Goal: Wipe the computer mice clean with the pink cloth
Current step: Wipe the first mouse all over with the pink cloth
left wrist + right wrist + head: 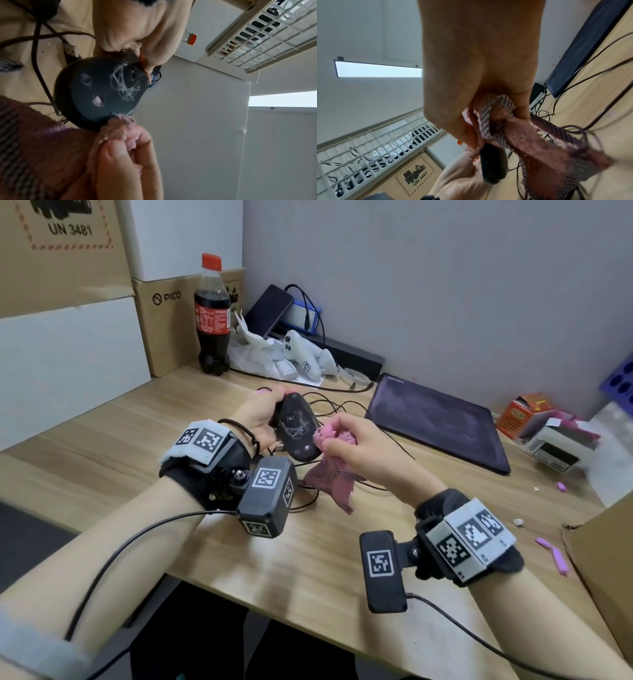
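Note:
My left hand (262, 414) grips a black computer mouse (297, 428) above the wooden desk (137, 446), its underside turned up and marked with white scribbles (124, 82). My right hand (346, 441) holds the bunched pink cloth (329, 460) and presses a corner against the mouse's right edge. In the left wrist view the cloth (118, 129) meets the rim of the mouse (101, 93). In the right wrist view the cloth (530, 138) hangs from my fingers (523, 108) over the mouse (494, 162). The mouse's top side is hidden.
Black cables (342, 405) lie under my hands. A closed laptop (438, 422) sits to the right. Behind are a cola bottle (212, 316), white controllers (305, 354), a phone (270, 309) and cardboard boxes (161, 320). Small boxes (548, 429) and pink scraps (556, 556) lie at right.

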The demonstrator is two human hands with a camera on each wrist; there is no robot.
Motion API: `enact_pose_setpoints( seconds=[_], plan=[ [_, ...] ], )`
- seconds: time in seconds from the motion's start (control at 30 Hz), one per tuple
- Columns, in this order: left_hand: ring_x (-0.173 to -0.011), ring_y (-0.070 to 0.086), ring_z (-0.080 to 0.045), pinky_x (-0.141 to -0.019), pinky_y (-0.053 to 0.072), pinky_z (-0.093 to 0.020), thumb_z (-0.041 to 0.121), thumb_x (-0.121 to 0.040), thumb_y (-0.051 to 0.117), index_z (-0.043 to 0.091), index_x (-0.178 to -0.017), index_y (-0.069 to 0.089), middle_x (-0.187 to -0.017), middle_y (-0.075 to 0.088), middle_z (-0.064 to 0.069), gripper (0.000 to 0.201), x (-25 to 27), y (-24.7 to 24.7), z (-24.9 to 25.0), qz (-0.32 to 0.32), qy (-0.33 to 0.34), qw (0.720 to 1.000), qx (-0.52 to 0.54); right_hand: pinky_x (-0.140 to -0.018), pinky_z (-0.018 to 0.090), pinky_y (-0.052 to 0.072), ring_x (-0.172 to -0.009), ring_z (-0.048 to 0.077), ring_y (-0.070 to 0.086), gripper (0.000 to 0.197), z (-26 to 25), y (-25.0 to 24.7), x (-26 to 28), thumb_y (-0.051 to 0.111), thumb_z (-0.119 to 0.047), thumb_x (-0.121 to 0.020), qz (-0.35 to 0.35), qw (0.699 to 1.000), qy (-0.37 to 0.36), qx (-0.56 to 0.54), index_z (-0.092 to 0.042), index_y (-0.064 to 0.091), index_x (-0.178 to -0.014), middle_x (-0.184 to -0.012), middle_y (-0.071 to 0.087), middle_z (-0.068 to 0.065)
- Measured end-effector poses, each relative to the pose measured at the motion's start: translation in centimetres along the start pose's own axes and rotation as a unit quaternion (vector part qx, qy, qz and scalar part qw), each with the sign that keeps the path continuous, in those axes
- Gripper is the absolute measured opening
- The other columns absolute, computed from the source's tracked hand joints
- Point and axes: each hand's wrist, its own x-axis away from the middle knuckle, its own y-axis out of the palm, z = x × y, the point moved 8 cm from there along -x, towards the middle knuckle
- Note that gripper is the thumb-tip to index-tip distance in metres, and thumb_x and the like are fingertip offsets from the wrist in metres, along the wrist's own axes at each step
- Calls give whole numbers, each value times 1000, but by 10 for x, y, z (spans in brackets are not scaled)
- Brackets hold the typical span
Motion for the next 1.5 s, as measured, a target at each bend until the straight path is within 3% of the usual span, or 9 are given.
enact_pose_setpoints(
  seconds=[0.17,0.23,0.33,0.47,0.67,0.9,1.23,1.4,1.5],
  plan=[
    [-62,67,-20,-55,55,-41,28,-107,34,4,-104,54,-81,65,-12,32,8,6,-4,-14,-19,998,61,-53,27,40,-45,4,57,13,28,-2,-5,48,-22,-101,54,986,84,-136,-17,42,-91,-79,55,-1],
    [-72,68,-23,-56,60,-35,32,-106,34,0,-120,52,-100,65,-17,39,11,11,-3,-21,-11,995,99,-51,27,45,-51,10,57,14,37,-1,-7,46,-19,-102,64,961,106,-248,-16,43,-89,-80,55,2],
    [-102,63,-30,-82,57,-42,44,-104,33,9,-106,54,-119,61,-18,41,19,26,-4,-70,-1,985,159,-47,23,52,-60,16,58,15,39,1,-6,43,-17,-103,55,933,113,-338,-14,46,-89,-83,56,5],
    [-99,66,-29,-79,57,-41,63,-98,25,8,-115,60,-107,66,-15,67,28,45,-20,-129,-30,975,176,-54,27,53,-65,14,58,15,36,6,-6,40,-16,-104,43,927,105,-357,-13,46,-91,-86,57,6],
    [-64,64,-19,-60,57,-25,66,-97,22,0,-126,55,-81,68,-10,80,22,41,-25,-115,-46,981,152,-62,30,55,-67,16,64,8,42,-10,-4,49,-13,-100,47,960,84,-261,-12,52,-93,-88,63,8],
    [-59,63,-21,-59,54,-26,65,-96,31,4,-96,64,-79,64,-12,69,30,44,-31,-190,-94,971,108,-62,34,58,-72,19,70,19,-13,-47,-22,66,-27,-90,149,984,-36,-94,-16,70,-105,-90,71,3],
    [-53,63,-19,-51,54,-24,38,-95,45,9,-79,60,-63,63,-7,36,18,24,-27,-105,-112,985,80,-69,55,58,-78,33,72,15,-43,5,-27,62,-31,-93,-25,987,-116,105,-31,73,-103,-101,72,2],
    [-67,57,-21,-66,49,-29,31,-98,40,5,-73,62,-66,62,-11,42,21,31,-28,-138,-112,982,64,-66,16,46,-81,6,59,25,-38,4,-26,59,-13,-95,-52,965,-154,206,-25,73,-112,-102,61,-9],
    [-59,59,-18,-63,50,-29,35,-96,44,12,-78,62,-69,62,-6,35,27,39,-32,-166,-111,979,45,-68,15,40,-77,4,54,28,-39,-11,-35,54,-10,-97,-3,961,-156,228,-21,71,-117,-98,55,-7]
  ],
)
